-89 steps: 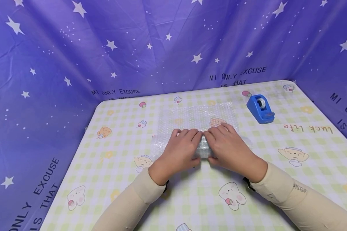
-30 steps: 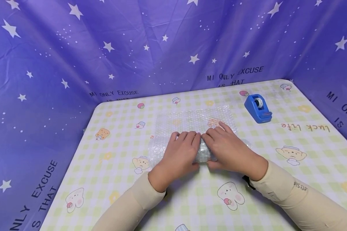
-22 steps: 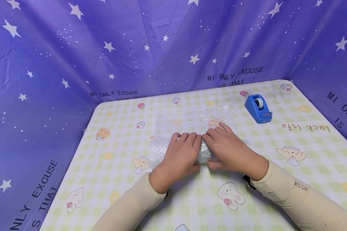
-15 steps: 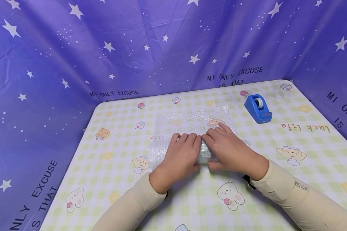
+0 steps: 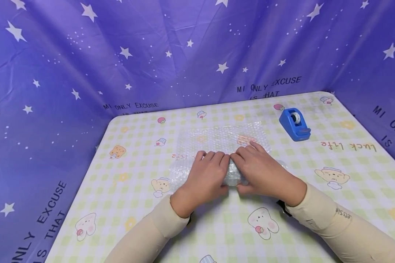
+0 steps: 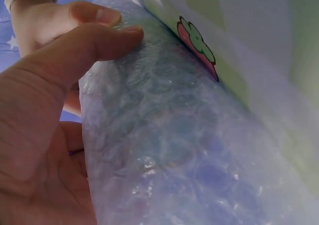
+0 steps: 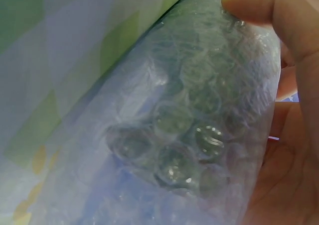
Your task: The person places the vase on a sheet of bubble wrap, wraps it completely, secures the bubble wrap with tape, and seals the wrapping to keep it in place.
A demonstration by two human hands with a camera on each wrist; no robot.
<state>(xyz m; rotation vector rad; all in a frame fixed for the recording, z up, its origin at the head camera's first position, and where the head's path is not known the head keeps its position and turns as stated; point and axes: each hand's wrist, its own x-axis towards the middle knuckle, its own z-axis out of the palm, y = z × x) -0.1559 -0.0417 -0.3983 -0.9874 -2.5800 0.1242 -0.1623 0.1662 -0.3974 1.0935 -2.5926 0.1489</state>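
Bubble wrap (image 5: 217, 137) lies on the tabletop, its far part flat and its near part rolled up. My left hand (image 5: 205, 177) grips the left half of the roll, fingers over the top and thumb on the near side. My right hand (image 5: 263, 173) holds the right half the same way, the two hands almost meeting in the middle. In the left wrist view the rolled bubble wrap (image 6: 164, 130) runs under the thumb. The right wrist view shows the other end of the rolled bubble wrap (image 7: 199, 115), with larger round bubbles showing. Whatever may be inside the roll is hidden.
A blue tape dispenser (image 5: 295, 124) with a roll of tape stands at the back right of the table. The table's cloth (image 5: 125, 208) is green-checked with cartoon prints. A purple star-patterned curtain (image 5: 171, 54) hangs round the table's back and sides.
Over the three seconds, both hands and the bubble wrap have drawn slightly toward the body, the sheet's far edge with them. The last half second shows almost no movement.
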